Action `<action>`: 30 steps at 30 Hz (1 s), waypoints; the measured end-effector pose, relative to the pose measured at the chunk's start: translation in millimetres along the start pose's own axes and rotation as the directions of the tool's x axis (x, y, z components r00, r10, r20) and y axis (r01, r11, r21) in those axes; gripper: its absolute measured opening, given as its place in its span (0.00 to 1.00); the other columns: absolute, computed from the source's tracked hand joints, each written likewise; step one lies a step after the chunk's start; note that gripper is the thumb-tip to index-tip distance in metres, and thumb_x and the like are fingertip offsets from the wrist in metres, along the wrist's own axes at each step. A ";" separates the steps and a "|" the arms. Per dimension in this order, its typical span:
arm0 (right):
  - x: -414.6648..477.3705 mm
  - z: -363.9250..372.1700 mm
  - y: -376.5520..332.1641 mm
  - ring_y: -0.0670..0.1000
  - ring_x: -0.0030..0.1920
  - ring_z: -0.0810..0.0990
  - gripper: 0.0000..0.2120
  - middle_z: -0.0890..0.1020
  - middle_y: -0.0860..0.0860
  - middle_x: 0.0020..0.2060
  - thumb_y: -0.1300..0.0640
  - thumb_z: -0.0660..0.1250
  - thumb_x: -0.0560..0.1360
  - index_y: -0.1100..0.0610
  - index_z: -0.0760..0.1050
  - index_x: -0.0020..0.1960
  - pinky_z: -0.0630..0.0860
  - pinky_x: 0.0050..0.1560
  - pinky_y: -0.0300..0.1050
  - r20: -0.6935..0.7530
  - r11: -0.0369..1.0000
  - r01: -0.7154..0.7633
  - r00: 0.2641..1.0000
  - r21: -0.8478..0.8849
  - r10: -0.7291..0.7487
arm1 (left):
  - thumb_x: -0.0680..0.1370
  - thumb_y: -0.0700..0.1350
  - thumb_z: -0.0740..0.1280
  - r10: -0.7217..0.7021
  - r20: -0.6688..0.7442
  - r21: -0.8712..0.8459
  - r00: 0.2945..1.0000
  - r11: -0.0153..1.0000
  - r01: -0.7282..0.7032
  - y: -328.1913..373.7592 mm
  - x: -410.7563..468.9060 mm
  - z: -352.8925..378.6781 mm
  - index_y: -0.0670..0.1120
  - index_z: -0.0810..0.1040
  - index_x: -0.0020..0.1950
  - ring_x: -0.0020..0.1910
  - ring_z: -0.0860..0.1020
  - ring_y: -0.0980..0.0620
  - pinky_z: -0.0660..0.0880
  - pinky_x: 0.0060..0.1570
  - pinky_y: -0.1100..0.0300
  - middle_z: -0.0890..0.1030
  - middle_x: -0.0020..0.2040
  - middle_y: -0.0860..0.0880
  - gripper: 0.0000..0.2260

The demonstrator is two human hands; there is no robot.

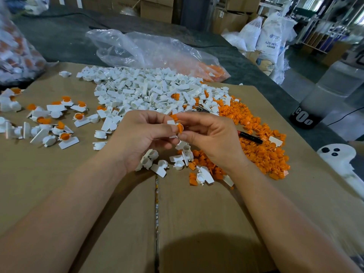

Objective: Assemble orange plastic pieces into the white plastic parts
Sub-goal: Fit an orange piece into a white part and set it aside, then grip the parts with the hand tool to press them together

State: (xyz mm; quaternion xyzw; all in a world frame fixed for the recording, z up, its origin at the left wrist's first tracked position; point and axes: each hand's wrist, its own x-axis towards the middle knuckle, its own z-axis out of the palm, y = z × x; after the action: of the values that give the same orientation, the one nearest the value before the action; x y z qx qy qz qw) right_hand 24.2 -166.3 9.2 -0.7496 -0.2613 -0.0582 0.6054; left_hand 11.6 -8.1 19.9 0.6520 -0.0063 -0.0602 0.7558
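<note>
- Far left, off the cardboard surface: clear bag packed with white-and-orange parts.
- Left on the surface: scattered finished parts, white with orange set in.
- Middle, far: heap of white parts, with a crumpled plastic bag behind it.
- Middle, near: left hand raised, palm inward, grip pinching a white part.
- Just right: right hand facing it, fingers curled, grip pinching an orange piece against that part.
- Right: heap of orange pieces, with a black marker lying on it.
- Far right: white sack printed "ABS RES", rest unclear.
</note>
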 end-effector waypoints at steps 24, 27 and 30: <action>-1.5 -1.0 4.6 0.43 0.41 0.82 0.17 0.81 0.47 0.39 0.69 0.72 0.66 0.59 0.76 0.54 0.79 0.45 0.38 -0.015 0.976 0.120 0.992 -0.182 -0.125 | 0.70 0.30 0.68 -0.052 0.004 0.009 0.999 0.999 0.051 -0.6 -1.4 1.5 0.36 0.78 0.37 0.25 0.79 0.53 0.74 0.26 0.68 0.80 0.27 0.45 0.03; -1.0 -1.4 5.3 0.42 0.41 0.82 0.17 0.81 0.45 0.39 0.69 0.72 0.66 0.59 0.76 0.53 0.78 0.45 0.36 -0.014 0.974 0.116 0.993 -0.193 -0.121 | 0.70 0.30 0.68 -0.056 0.010 0.030 0.998 0.998 0.056 -0.4 -1.2 1.0 0.36 0.77 0.37 0.25 0.79 0.53 0.75 0.25 0.68 0.80 0.27 0.44 0.03; -1.3 -1.1 4.7 0.43 0.41 0.82 0.17 0.81 0.45 0.39 0.69 0.72 0.66 0.59 0.77 0.53 0.79 0.45 0.37 -0.017 0.980 0.102 0.994 -0.172 -0.106 | 0.71 0.30 0.68 -0.032 0.015 0.064 0.999 0.997 0.031 -0.5 -1.6 1.0 0.37 0.77 0.36 0.25 0.79 0.53 0.75 0.25 0.67 0.80 0.27 0.44 0.05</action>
State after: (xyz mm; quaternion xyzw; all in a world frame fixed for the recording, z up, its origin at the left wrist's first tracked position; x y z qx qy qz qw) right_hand 25.4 -168.4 4.9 -0.7833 -0.2864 -0.1216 0.5381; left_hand 9.9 -9.0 19.7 0.6752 -0.0040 -0.0770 0.7336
